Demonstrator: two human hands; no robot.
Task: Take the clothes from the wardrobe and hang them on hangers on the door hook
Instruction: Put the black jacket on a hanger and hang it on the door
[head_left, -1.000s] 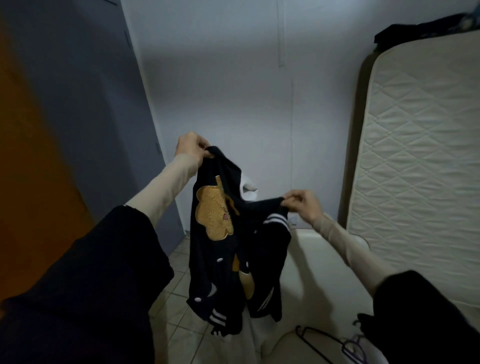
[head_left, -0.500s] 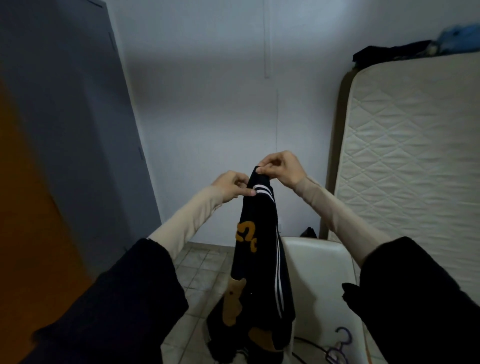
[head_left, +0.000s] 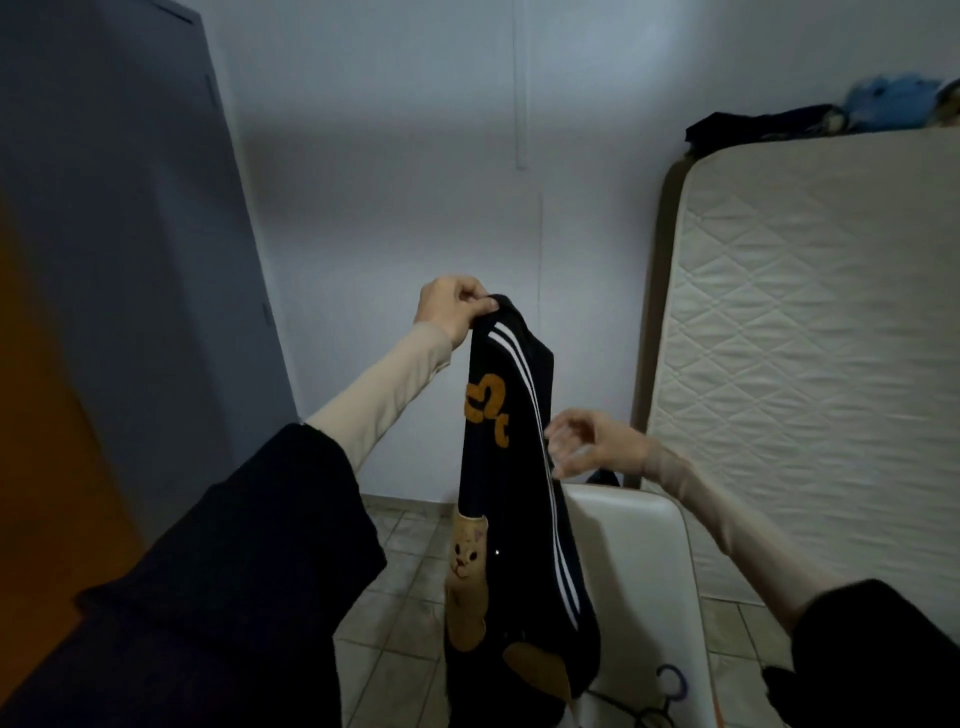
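A dark navy jacket (head_left: 511, 499) with white stripes and orange-tan patches hangs folded lengthwise in front of me. My left hand (head_left: 453, 310) grips its top edge and holds it up. My right hand (head_left: 589, 441) is lower, just right of the jacket's striped edge, blurred, fingers loosely spread and holding nothing. Hangers (head_left: 670, 686) lie at the bottom on a white chair (head_left: 634, 561), only their hooks showing.
A grey wardrobe door (head_left: 130, 260) stands at the left beside an orange panel (head_left: 41, 415). An upright quilted mattress (head_left: 810, 364) leans at the right with dark clothes (head_left: 753, 127) on top. Tiled floor (head_left: 405, 613) lies below.
Both hands were pinching the jacket's top half a second ago. My right hand has let go and dropped lower to the right; my left hand has lifted the jacket higher.
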